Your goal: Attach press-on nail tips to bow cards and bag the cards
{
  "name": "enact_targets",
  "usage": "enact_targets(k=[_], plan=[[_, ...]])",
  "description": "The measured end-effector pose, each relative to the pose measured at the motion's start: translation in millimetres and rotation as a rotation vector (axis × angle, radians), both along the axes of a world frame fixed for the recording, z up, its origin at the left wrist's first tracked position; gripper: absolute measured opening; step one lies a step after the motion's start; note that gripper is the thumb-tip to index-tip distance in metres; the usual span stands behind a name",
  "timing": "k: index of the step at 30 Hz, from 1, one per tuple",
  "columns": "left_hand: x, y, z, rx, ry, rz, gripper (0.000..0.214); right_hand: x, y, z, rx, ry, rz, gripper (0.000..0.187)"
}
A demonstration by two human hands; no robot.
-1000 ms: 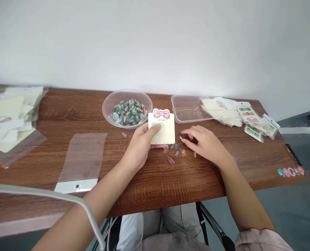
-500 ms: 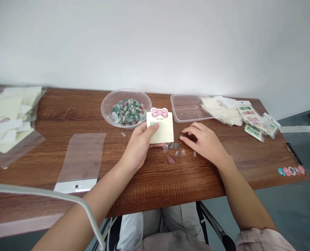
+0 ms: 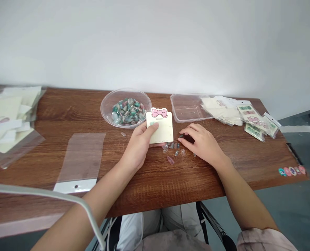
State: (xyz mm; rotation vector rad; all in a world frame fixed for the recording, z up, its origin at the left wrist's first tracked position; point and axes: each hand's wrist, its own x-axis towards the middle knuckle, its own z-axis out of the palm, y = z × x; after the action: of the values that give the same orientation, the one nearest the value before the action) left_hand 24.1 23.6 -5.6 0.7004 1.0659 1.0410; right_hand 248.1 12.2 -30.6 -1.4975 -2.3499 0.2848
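My left hand [image 3: 141,141] grips a cream backing card [image 3: 165,129] with a pink bow at its top, the thumb lying across its front. Beside that thumb a small pale green press-on nail [image 3: 152,123] shows on the card. Just right of the card, my right hand [image 3: 200,141] pinches a small dark greenish press-on nail [image 3: 181,136] between thumb and fingers, partly hidden by them. Several loose press-on nails [image 3: 183,152] lie on the table below the card, among them a longer pinkish one [image 3: 170,160].
Behind my left hand stands a round clear tub [image 3: 106,113] of press-on nails. A clear rectangular box [image 3: 187,116] is beside cream cards [image 3: 220,109] and filled packets [image 3: 251,116]. At left lie a clear bag [image 3: 83,157] and bagged cards [image 3: 5,108]. A white cable [image 3: 53,194] crosses the foreground.
My right hand has shifted slightly left, toward the card, and its fingertips have drawn closer together around the small nail. The left hand and card stay almost in place.
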Motion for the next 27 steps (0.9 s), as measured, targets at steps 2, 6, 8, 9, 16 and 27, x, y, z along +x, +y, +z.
enact_targets(k=[2,6,8,9,16,27], plan=[[-0.3,-0.4,0.4,0.005,0.001,-0.002,0.036,0.2,0.1,-0.6,0.002,0.006,0.007,0.009],[-0.7,-0.6,1.7,0.002,0.004,0.004,0.035,0.3,1.2,-1.8,0.011,0.024,0.08,0.012],[-0.8,-0.3,1.8,0.001,0.002,0.002,0.035,-0.2,1.8,-2.0,0.003,0.032,0.111,0.016],[-0.8,-0.2,1.7,0.001,0.001,0.001,0.035,-0.5,2.0,-2.0,-0.001,0.036,0.121,0.017],[-0.6,-0.7,-0.1,0.005,0.0,0.0,0.036,-1.2,1.6,-1.2,0.004,0.066,0.132,0.02],[-0.6,-0.9,4.1,-0.031,-0.006,-0.009,0.034,7.0,4.7,-0.8,-0.068,0.098,0.063,0.012]])
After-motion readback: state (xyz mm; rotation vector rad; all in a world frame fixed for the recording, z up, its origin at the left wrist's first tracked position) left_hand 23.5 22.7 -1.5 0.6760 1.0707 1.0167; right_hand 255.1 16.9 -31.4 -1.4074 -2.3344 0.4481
